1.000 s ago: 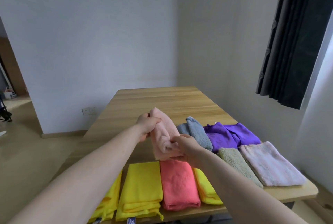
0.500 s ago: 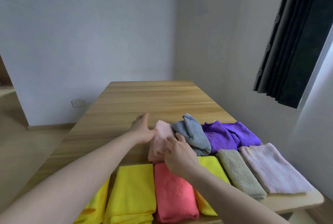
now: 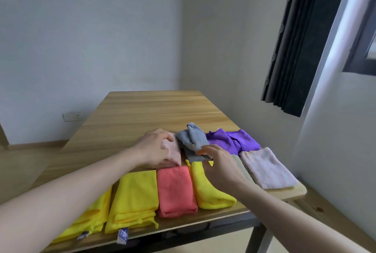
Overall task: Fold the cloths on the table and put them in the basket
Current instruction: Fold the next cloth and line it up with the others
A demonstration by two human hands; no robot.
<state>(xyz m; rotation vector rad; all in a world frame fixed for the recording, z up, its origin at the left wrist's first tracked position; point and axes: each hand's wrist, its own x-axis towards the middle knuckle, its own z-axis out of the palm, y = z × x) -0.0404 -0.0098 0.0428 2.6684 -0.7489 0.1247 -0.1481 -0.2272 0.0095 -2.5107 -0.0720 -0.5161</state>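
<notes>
Left hand [image 3: 155, 148] lies flat on pink cloth [image 3: 173, 154]; right hand [image 3: 220, 166] hovers open, holding nothing. Nine cloths crowd near worktop [image 3: 150, 110] edge; far half bare.

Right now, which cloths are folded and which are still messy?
Pink cloth: folded, left hand rests on it.
Grey cloth: crumpled, right hand reaching toward it.
Purple cloth: crumpled.
Yellow cloths: folded.
Coral cloth: folded.
Lilac cloth: folded.
</notes>
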